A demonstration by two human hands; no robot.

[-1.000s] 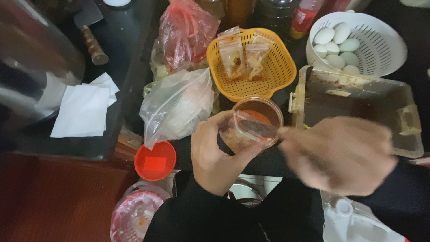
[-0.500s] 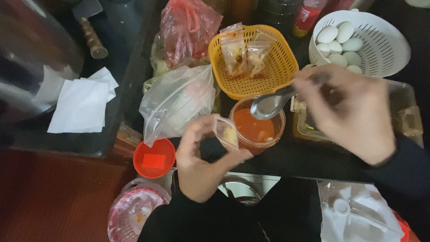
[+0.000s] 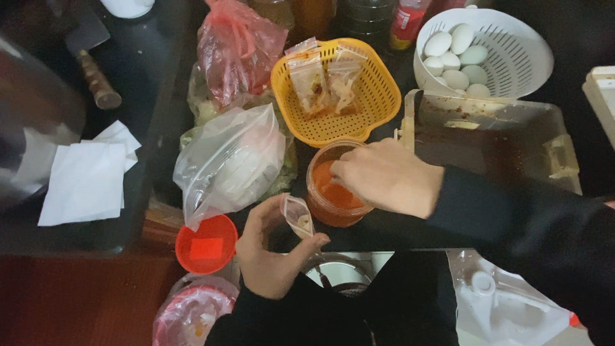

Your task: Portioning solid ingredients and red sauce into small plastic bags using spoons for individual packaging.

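While our left hand (image 3: pixel 272 253) pinches a small clear bag (image 3: pixel 298 216) open, our right hand (image 3: pixel 384 176), fingers closed, dips into the sauce jar (image 3: pixel 333 192), filling seemingly underway.

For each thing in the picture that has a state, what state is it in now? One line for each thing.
Jar of red sauce: open, partly full, right hand over its mouth.
Small clear bag: pinched in the left hand, beside the jar.
Red lid: off, lying flat.
Yellow basket: holds small filled bags.
White colander: holds pale eggs.
Large clear bag: loosely closed.
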